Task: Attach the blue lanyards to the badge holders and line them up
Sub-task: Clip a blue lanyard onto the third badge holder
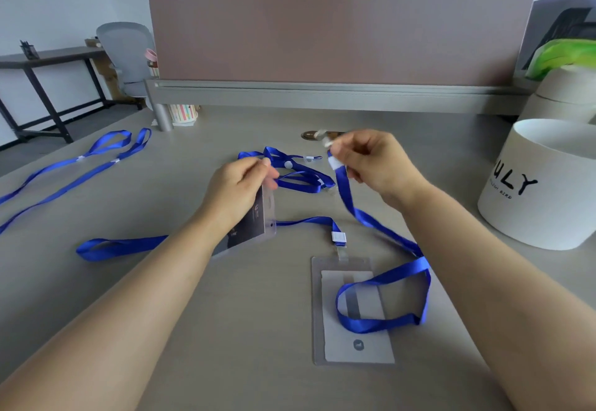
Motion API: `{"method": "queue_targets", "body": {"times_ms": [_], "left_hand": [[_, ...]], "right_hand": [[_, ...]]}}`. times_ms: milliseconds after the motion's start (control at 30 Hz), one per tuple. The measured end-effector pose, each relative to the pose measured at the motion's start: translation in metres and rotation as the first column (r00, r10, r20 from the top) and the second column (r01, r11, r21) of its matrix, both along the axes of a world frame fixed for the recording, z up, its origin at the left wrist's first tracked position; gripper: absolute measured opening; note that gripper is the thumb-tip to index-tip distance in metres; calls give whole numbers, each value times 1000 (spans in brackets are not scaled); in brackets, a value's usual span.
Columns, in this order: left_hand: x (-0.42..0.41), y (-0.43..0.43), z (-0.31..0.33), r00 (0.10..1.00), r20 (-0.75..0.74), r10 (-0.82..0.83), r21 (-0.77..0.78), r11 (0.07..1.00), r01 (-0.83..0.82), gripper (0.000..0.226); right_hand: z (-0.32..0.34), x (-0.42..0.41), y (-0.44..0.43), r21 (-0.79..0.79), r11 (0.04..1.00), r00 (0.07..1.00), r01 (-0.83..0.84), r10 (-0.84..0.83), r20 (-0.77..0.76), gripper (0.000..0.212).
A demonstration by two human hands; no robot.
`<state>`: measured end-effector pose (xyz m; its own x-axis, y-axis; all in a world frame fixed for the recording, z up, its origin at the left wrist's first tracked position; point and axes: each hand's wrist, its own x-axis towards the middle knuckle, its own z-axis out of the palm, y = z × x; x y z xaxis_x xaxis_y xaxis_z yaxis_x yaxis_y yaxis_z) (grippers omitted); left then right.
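Observation:
My left hand (240, 189) grips the top edge of a clear badge holder (254, 226) with a dark card, tilted above the desk. My right hand (371, 160) pinches the white clip end of a blue lanyard (371, 220), whose strap trails down and loops over a second badge holder (350, 314) lying flat at the near middle. That flat holder has another blue lanyard (129, 244) clipped to its top, running left. A tangle of loose blue lanyards (300, 175) lies behind my hands. Two more lanyards (80, 168) stretch along the left of the desk.
A white round box marked "JULY" (545, 185) stands at the right, with another box and a green item behind it. A pinkish divider panel (338, 33) closes the desk's far edge. A grey chair (129, 52) and a dark side table stand at far left.

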<state>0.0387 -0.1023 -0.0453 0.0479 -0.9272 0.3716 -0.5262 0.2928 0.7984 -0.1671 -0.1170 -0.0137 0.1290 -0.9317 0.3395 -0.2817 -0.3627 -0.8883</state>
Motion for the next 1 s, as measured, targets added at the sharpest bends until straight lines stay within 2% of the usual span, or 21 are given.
{"method": "queue_targets", "body": {"times_ms": [67,100,167,267,333,433,500,567,633,700,767,800,900,933,1000], "left_hand": [[-11,-2,3,986,-86,-146,81,985,153,10],[-18,-4,4,971,-99,-218,123,966,229,16],[-33,-5,9,927,-94,-364,233,897,376,41],[-62,-3,21,855,-73,-514,408,767,496,35],[-75,-5,25,855,1,-519,409,780,473,17],[-81,-15,21,928,35,-371,387,861,330,22],[-80,-21,19,967,65,-248,390,898,204,27],[-80,-28,20,967,177,-185,333,936,118,37],[-82,-33,26,969,150,-197,282,948,149,42],[-87,-38,34,962,-136,-238,307,913,269,38],[-93,-43,44,871,-419,-258,314,859,406,35],[-96,-46,49,834,-479,-272,319,832,454,36],[-108,-46,64,771,-523,-363,316,758,571,35],[-113,-44,67,749,-534,-392,299,741,601,36],[-121,-40,68,675,-574,-463,253,683,685,43]], "right_hand": [[8,-7,1,32,999,981,9,-15,192,14],[12,-10,1,56,998,959,-9,-7,284,16],[17,-15,2,92,993,899,-68,21,437,19],[22,-22,3,112,984,799,-138,44,600,22],[27,-28,4,94,986,715,-139,34,699,22],[35,-42,4,65,996,584,-61,-18,812,16],[37,-51,1,78,997,562,25,-79,823,17],[33,-59,-3,135,983,638,125,-184,748,18],[24,-65,-4,208,959,780,190,-276,561,18],[14,-72,0,277,947,909,164,-254,329,19],[4,-78,6,320,945,984,63,-111,136,11],[0,-82,9,330,944,998,5,-27,61,13],[-5,-92,14,366,926,977,-94,156,-143,43],[-4,-94,15,368,925,960,-98,184,-209,44],[0,-96,20,338,939,935,-69,179,-306,28]]}}
